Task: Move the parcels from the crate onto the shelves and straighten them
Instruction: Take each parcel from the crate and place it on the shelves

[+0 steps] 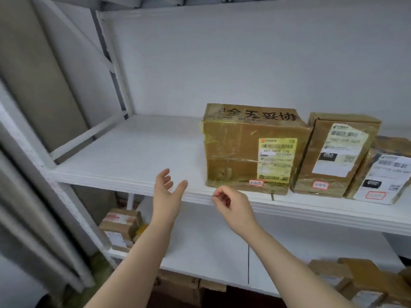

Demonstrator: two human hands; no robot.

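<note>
While before shelf (124, 152), hands (165, 193) (231, 204) beside big pkg (233, 147).

Three parcels (251, 152) stand on the upper shelf (124, 156), and two hands (166, 192) are in view.

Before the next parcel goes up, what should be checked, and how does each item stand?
1. Left hand free: ok, open, holding nothing.
2. Right hand free: ok, fingers loosely curled, nothing in them.
3. Bare room on the shelf left of the large box: ok.
4. Row straight: not ok, the rightmost parcel leans askew.
5. Crate at hand: cannot tell, out of view.
</note>
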